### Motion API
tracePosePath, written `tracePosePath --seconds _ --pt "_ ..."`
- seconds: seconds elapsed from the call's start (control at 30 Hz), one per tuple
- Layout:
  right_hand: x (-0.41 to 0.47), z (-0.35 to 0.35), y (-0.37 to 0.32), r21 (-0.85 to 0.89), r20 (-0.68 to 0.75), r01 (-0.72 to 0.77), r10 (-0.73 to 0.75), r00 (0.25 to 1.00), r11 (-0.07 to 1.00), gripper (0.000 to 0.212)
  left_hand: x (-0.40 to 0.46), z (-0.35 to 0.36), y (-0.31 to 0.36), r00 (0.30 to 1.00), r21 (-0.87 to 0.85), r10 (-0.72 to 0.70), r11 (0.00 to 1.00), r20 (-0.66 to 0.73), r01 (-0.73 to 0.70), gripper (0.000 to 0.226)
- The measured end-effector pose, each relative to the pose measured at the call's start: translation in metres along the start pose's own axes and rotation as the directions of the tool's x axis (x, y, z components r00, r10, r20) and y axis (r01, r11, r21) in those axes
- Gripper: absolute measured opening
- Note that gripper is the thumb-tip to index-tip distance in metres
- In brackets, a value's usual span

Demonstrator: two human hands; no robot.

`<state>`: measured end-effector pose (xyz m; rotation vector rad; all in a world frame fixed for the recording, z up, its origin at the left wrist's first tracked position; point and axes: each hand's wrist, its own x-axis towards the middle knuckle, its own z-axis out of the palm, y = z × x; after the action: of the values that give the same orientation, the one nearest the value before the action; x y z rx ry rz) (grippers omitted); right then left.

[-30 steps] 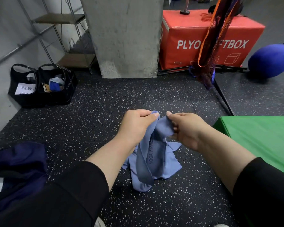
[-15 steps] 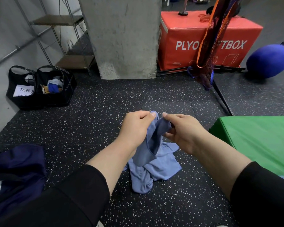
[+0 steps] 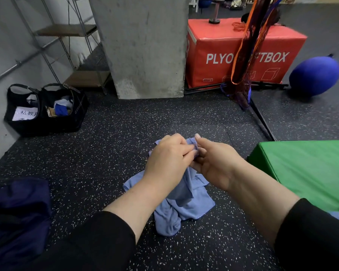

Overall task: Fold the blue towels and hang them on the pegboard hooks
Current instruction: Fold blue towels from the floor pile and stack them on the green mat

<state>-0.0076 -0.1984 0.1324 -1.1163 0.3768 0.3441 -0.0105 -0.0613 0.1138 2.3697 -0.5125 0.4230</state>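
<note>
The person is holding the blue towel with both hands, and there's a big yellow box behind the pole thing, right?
Almost. Both the left hand and right hand do grip the blue towel, but the head view shows the box behind the concrete pillar is red, not yellow.

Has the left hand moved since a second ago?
Yes. The left hand has closed rightward against the right hand on the blue towel, judged against the green mat.
</note>
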Motion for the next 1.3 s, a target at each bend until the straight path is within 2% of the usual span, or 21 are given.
tracePosePath --seconds 0.1,0.13,0.2,0.23,0.27,0.3,0.33,0.37,0.43,0.47,0.5,0.57,0.67,0.73,0.83,0.9,1.0,1.1,1.3 --pt "0.001 -0.006 -0.004 -0.099 -0.043 0.063 -0.068 0.997 0.993 0.021 0.001 -0.006 0.005 0.989 -0.024 0.062 0.998 0.132 -0.060 0.045" --pt "0.003 -0.011 -0.006 -0.172 -0.062 0.081 -0.092 0.994 0.982 0.026 0.001 -0.010 0.005 0.990 -0.026 0.050 0.999 0.134 -0.046 0.051" --pt "0.003 -0.020 -0.010 -0.422 -0.043 0.137 -0.170 0.984 0.896 0.028 0.004 -0.017 -0.001 0.999 -0.008 -0.001 1.000 0.037 0.002 0.053" --pt "0.002 -0.023 -0.013 -0.584 0.004 0.179 -0.217 0.976 0.792 0.026 0.005 -0.021 -0.006 0.999 -0.001 -0.048 0.999 0.014 0.048 0.048" --pt "0.000 -0.025 -0.017 -0.733 0.072 0.227 -0.258 0.963 0.641 0.026 0.007 -0.023 -0.011 0.995 -0.037 -0.100 0.994 0.020 0.101 0.037" --pt "-0.002 -0.026 -0.022 -0.841 0.153 0.273 -0.278 0.948 0.468 0.027 0.007 -0.025 -0.014 0.986 -0.095 -0.146 0.984 0.077 0.153 0.021" --pt "-0.005 -0.025 -0.026 -0.894 0.231 0.316 -0.277 0.933 0.318 0.030 0.006 -0.026 -0.017 0.975 -0.113 -0.150 0.979 0.165 0.170 0.021" --pt "-0.010 -0.025 -0.029 -0.907 0.295 0.355 -0.259 0.920 0.226 0.032 0.005 -0.026 -0.018 0.961 -0.124 -0.112 0.981 0.254 0.147 0.042" --pt "-0.019 -0.025 -0.032 -0.900 0.371 0.406 -0.208 0.905 0.161 0.036 0.001 -0.019 -0.021 0.911 -0.117 -0.055 0.987 0.408 0.112 0.068" --pt "-0.022 -0.026 -0.033 -0.897 0.390 0.418 -0.188 0.902 0.144 0.037 -0.002 -0.015 -0.019 0.887 -0.124 -0.041 0.986 0.460 0.110 0.069" --pt "-0.024 -0.028 -0.033 -0.895 0.398 0.425 -0.184 0.899 0.134 0.037 -0.003 -0.008 -0.019 0.871 -0.125 -0.051 0.984 0.488 0.128 0.058" --pt "-0.024 -0.032 -0.037 -0.900 0.383 0.417 -0.224 0.896 0.125 0.034 -0.003 -0.002 -0.016 0.860 -0.083 -0.109 0.981 0.499 0.173 0.026" --pt "-0.021 -0.041 -0.039 -0.922 0.314 0.367 -0.318 0.894 0.122 0.029 -0.002 -0.005 -0.011 0.843 -0.119 -0.170 0.957 0.510 0.265 0.036" --pt "-0.020 -0.045 -0.039 -0.935 0.272 0.336 -0.378 0.885 0.114 0.026 -0.002 -0.011 -0.011 0.829 -0.118 -0.208 0.944 0.519 0.310 0.034" --pt "-0.019 -0.047 -0.040 -0.946 0.220 0.302 -0.458 0.862 0.114 0.025 -0.006 -0.016 -0.018 0.797 -0.030 -0.292 0.932 0.529 0.362 0.031" --pt "-0.019 -0.046 -0.041 -0.945 0.198 0.299 -0.490 0.849 0.136 0.027 -0.008 -0.021 -0.023 0.796 0.024 -0.361 0.916 0.485 0.400 0.023" --pt "-0.020 -0.046 -0.040 -0.935 0.169 0.298 -0.501 0.849 0.189 0.027 -0.012 -0.033 -0.026 0.808 0.072 -0.421 0.899 0.412 0.432 0.029" --pt "-0.021 -0.044 -0.038 -0.925 0.164 0.308 -0.498 0.851 0.222 0.026 -0.015 -0.043 -0.033 0.798 0.122 -0.496 0.866 0.342 0.485 0.019" --pt "-0.024 -0.038 -0.035 -0.915 0.138 0.305 -0.506 0.852 0.265 0.029 -0.019 -0.058 -0.053 0.759 0.194 -0.571 0.821 0.312 0.537 0.021"
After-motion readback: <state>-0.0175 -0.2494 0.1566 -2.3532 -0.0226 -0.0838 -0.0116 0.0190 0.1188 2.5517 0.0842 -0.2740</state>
